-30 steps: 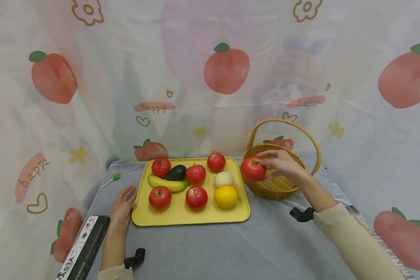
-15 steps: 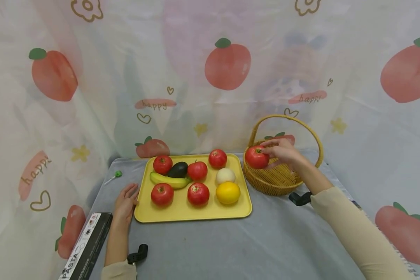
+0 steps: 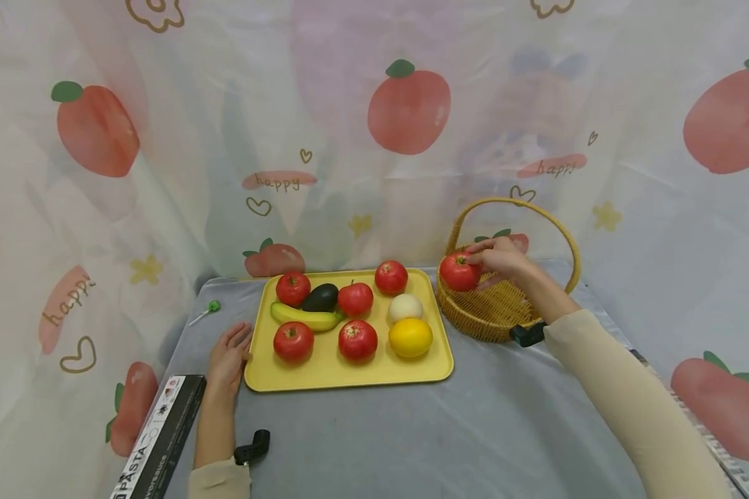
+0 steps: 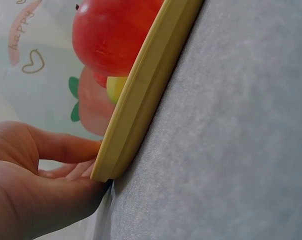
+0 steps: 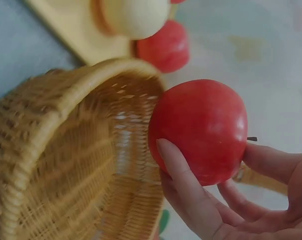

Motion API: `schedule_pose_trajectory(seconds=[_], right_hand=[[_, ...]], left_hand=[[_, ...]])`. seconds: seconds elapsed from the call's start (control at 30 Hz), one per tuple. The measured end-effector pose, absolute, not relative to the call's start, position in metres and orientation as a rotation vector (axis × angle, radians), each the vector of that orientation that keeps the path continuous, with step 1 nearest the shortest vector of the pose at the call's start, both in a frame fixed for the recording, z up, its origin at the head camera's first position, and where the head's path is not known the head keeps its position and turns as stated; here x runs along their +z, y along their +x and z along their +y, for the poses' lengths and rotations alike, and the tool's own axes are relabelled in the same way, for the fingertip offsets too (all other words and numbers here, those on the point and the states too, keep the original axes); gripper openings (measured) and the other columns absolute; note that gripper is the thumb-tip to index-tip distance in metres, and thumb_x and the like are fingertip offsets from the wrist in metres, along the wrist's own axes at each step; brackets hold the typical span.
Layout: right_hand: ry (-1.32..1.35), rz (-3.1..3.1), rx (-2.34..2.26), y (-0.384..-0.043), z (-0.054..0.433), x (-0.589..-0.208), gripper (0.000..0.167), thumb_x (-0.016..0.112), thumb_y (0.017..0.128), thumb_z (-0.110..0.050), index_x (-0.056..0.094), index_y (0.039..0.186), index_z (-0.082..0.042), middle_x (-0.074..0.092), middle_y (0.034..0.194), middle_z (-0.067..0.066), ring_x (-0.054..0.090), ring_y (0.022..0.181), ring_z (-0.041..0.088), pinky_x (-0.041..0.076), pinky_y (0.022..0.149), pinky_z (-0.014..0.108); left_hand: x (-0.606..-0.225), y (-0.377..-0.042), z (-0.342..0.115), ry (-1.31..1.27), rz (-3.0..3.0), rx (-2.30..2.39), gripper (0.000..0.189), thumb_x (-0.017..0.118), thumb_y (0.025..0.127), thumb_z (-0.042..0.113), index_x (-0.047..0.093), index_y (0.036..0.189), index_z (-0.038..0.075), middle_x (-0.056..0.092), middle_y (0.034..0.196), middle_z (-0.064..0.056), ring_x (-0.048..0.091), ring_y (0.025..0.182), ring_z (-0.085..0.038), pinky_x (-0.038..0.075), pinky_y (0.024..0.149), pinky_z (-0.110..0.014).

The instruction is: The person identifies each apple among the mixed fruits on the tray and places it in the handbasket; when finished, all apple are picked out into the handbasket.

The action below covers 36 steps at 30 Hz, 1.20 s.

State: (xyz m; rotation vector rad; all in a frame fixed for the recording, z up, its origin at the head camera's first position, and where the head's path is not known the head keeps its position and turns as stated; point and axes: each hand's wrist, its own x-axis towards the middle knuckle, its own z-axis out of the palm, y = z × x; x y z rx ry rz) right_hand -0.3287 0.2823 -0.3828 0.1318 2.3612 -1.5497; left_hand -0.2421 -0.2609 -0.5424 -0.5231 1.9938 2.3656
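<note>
My right hand (image 3: pixel 504 260) grips a red apple (image 3: pixel 459 273) over the left side of the wicker basket (image 3: pixel 480 328). In the right wrist view, fingers and thumb curve round the apple (image 5: pixel 203 127), and its short stem points toward the thumb. Bare weave shows in the part of the basket that this view takes in. My left hand (image 3: pixel 225 362) touches the left edge of the yellow tray (image 3: pixel 349 379), its fingers loosely extended. Close up, fingertips lie right at the rim of the tray (image 4: pixel 133 110) near its corner.
On the tray are several red fruits (image 3: pixel 358 341), a banana (image 3: pixel 306 317), a dark avocado (image 3: pixel 320 298), a pale round fruit (image 3: pixel 405 308) and a lemon (image 3: pixel 410 338). A green lollipop (image 3: pixel 214 305) and a pasta box (image 3: pixel 161 436) lie at left. The basket's handle (image 3: pixel 517 201) arches up.
My right hand has carried the apple from the basket's left rim to farther in over the basket. My left hand stays at the tray's edge. The head view has tilted slightly.
</note>
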Motion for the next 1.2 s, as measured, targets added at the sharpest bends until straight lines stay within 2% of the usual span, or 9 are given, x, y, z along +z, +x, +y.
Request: schedule_pose_trajectory(seconds=[0.2, 0.47, 0.77, 0.9, 1.07, 1.2], right_hand=[[0.154, 2.363, -1.51, -0.343, 0.289, -0.394, 0.052, 0.06, 0.105, -0.014, 0.045, 0.151, 0.007, 0.04, 0.148, 0.031, 0.054, 0.129, 0.05, 0.062, 0.085, 0.056], [0.198, 2.252, -1.59, -0.36, 0.294, -0.407, 0.058, 0.055, 0.107, -0.011, 0.034, 0.158, 0.008, 0.032, 0.157, 0.034, 0.045, 0.139, 0.054, 0.053, 0.1, 0.062], [0.287, 2.173, -1.677, -0.371, 0.295, -0.421, 0.059, 0.049, 0.108, -0.007, 0.028, 0.16, 0.009, 0.026, 0.162, 0.034, 0.036, 0.146, 0.051, 0.046, 0.107, 0.064], [0.32, 2.176, -1.711, -0.374, 0.296, -0.431, 0.057, 0.051, 0.106, -0.006, 0.033, 0.158, 0.01, 0.034, 0.158, 0.032, 0.041, 0.142, 0.05, 0.048, 0.105, 0.064], [0.37, 2.217, -1.715, -0.377, 0.298, -0.442, 0.052, 0.054, 0.104, -0.007, 0.042, 0.151, 0.012, 0.048, 0.144, 0.027, 0.047, 0.136, 0.047, 0.05, 0.103, 0.063], [0.402, 2.236, -1.723, -0.378, 0.3, -0.447, 0.056, 0.054, 0.104, -0.005, 0.036, 0.154, 0.013, 0.04, 0.149, 0.032, 0.045, 0.138, 0.052, 0.048, 0.104, 0.063]], left_hand=[[-0.54, -0.244, -0.26, -0.535, 2.006, 2.359, 0.084, 0.035, 0.086, -0.028, 0.025, 0.164, 0.002, 0.032, 0.167, -0.018, 0.032, 0.154, -0.032, 0.031, 0.124, -0.045], [-0.539, -0.242, -0.264, -0.511, 2.027, 2.356, 0.084, 0.035, 0.084, -0.028, 0.024, 0.164, -0.001, 0.032, 0.167, -0.02, 0.032, 0.154, -0.033, 0.031, 0.124, -0.046], [-0.543, -0.239, -0.265, -0.491, 2.041, 2.34, 0.084, 0.035, 0.085, -0.028, 0.025, 0.163, -0.001, 0.032, 0.166, -0.021, 0.032, 0.154, -0.034, 0.031, 0.124, -0.047], [-0.544, -0.238, -0.265, -0.495, 2.039, 2.339, 0.083, 0.035, 0.085, -0.028, 0.026, 0.163, 0.0, 0.033, 0.166, -0.021, 0.032, 0.154, -0.033, 0.031, 0.124, -0.047], [-0.544, -0.239, -0.265, -0.5, 2.032, 2.354, 0.083, 0.035, 0.085, -0.029, 0.027, 0.163, -0.001, 0.033, 0.166, -0.021, 0.032, 0.154, -0.033, 0.031, 0.124, -0.047], [-0.545, -0.24, -0.263, -0.49, 2.027, 2.369, 0.084, 0.035, 0.083, -0.029, 0.028, 0.162, -0.002, 0.035, 0.165, -0.022, 0.034, 0.153, -0.034, 0.033, 0.123, -0.046]])
